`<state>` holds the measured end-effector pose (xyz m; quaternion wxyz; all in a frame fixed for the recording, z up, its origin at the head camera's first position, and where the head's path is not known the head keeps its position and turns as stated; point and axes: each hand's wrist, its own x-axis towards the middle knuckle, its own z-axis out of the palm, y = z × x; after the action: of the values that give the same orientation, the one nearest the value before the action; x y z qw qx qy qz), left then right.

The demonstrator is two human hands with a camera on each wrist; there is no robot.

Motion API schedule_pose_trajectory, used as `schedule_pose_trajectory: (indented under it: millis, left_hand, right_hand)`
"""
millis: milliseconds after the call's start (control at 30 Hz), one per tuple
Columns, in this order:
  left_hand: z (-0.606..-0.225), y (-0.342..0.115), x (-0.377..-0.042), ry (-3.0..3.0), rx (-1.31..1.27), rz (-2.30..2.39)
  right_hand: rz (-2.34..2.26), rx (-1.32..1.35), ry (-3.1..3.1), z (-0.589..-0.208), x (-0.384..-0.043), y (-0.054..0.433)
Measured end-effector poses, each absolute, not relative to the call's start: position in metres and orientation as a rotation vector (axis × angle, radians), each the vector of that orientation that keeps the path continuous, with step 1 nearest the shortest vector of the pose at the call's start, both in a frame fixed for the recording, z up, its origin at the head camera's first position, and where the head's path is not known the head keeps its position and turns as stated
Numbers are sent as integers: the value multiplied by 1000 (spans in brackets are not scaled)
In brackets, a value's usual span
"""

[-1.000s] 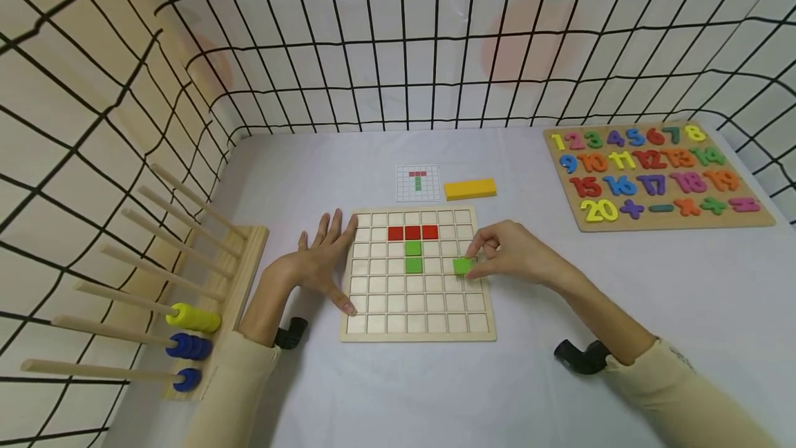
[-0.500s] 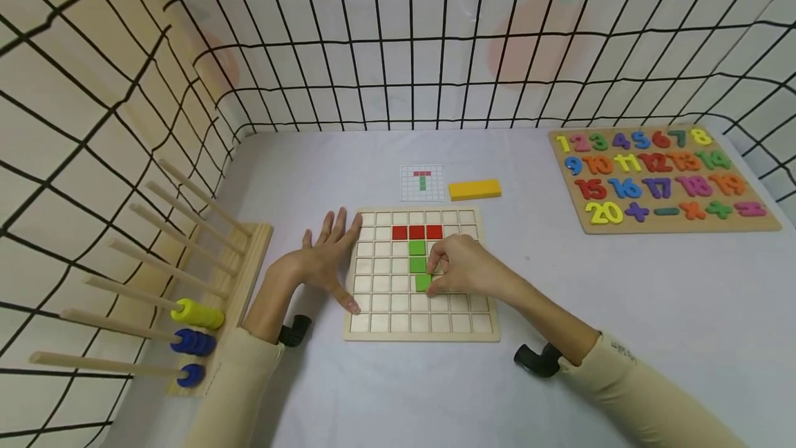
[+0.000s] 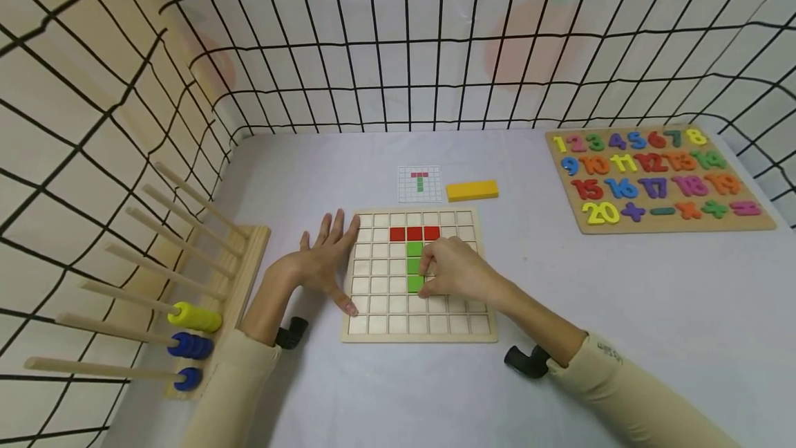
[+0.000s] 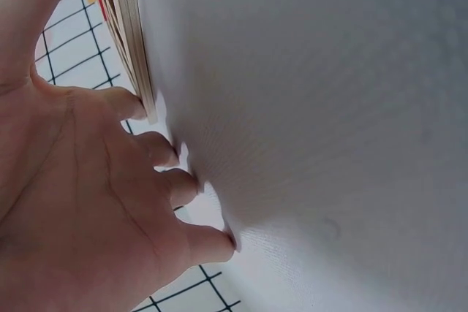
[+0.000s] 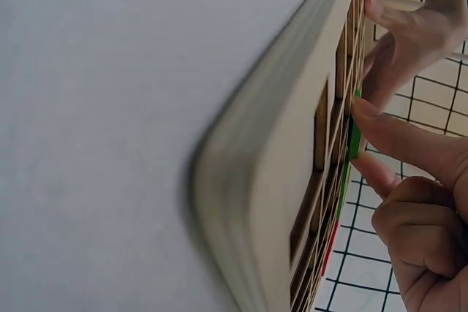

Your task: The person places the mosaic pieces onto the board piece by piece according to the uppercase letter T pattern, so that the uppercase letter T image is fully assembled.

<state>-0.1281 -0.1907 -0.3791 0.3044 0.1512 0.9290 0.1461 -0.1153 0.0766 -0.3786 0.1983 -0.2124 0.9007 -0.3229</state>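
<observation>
A wooden grid board (image 3: 379,337) lies flat on the white-covered table. Three red square tiles (image 3: 414,234) form a row in its upper part, with green tiles in a column below the middle one. My right hand (image 3: 460,269) pinches the lowest green tile (image 3: 414,284) between thumb and index finger, at its place in the grid; the right wrist view shows this green tile (image 5: 355,135) at the board's surface. My left hand (image 3: 317,274) is spread along the board's left edge, thumb and fingertips at the rim and table.
Behind the board lie a small printed pattern card (image 3: 419,184) and a yellow bar (image 3: 472,191). A number puzzle board (image 3: 659,182) is at the back right. A peg abacus (image 3: 236,275) with yellow and blue rings stands left. Black wire mesh (image 3: 404,40) encloses the back and sides.
My right hand has carried the green tile from the board's right side leftward to the bottom of the green column, where it now lines up. My left hand stays put.
</observation>
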Motion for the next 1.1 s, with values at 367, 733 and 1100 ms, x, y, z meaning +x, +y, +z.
schedule_pose_trajectory:
  millis: [367,733,1100]
  left_hand:
    - [-379,-190,-126,2467,393,401]
    - [-379,-187,-127,2464,402,403]
    - [-371,-191,-124,2555,450,462]
  right_hand:
    - [-925,-628,2570,-383,-115,78]
    - [-961,-617,2526,-380,-116,85]
    - [-990,-548,2588,-374,-130,115]
